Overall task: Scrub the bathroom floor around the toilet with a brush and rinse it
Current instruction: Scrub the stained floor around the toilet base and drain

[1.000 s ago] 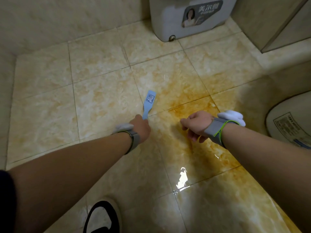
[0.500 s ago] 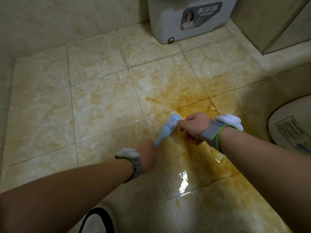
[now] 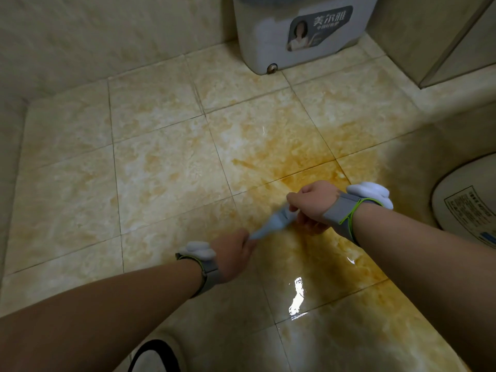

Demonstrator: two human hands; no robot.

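A pale blue brush (image 3: pixel 272 223), blurred by motion, lies slanted low over the wet tiled floor (image 3: pixel 166 167). My left hand (image 3: pixel 236 253) is closed around its handle end. My right hand (image 3: pixel 312 204) is fisted at the brush's upper end, touching or gripping it; the fingers hide the contact. Under both hands the tiles carry a brownish-yellow stain (image 3: pixel 295 167) and a film of water with a bright glare (image 3: pixel 296 296). The toilet (image 3: pixel 467 205) shows only as a white curved edge at the right.
A white appliance (image 3: pixel 268 28) with a printed label stands against the back wall. A raised tiled step (image 3: pixel 456 92) runs along the right. Tiled wall closes the left and back. My black-and-white shoe (image 3: pixel 154 355) is at the bottom edge.
The brush swung from pointing away on the floor to slanting right toward my right hand, which now meets its end. My left hand drew back toward me.
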